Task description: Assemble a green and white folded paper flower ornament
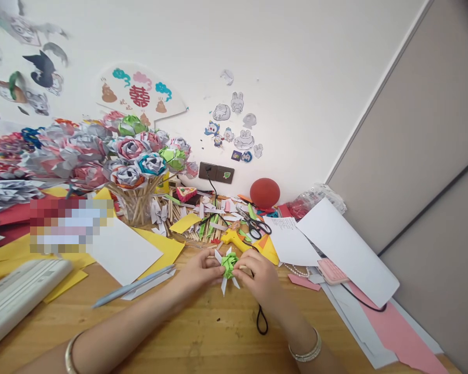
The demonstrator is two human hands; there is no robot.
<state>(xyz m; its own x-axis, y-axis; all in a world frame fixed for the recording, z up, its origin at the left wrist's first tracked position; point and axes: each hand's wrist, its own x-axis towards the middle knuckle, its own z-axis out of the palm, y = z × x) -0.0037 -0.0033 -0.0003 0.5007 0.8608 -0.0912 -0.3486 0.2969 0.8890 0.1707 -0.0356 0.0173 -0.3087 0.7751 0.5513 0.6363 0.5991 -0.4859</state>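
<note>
My left hand and my right hand meet over the wooden desk, both pinched on a small folded paper flower with a green centre and white pointed petals. A thin wooden stick seems to run through it between my fingers. Each wrist wears a silver bracelet.
A jar of paper roses stands at the back left. Scissors, a yellow glue gun, wooden sticks and paper scraps lie behind my hands. White sheets, a pink calculator, a pale pen, a keyboard and a red ball surround them.
</note>
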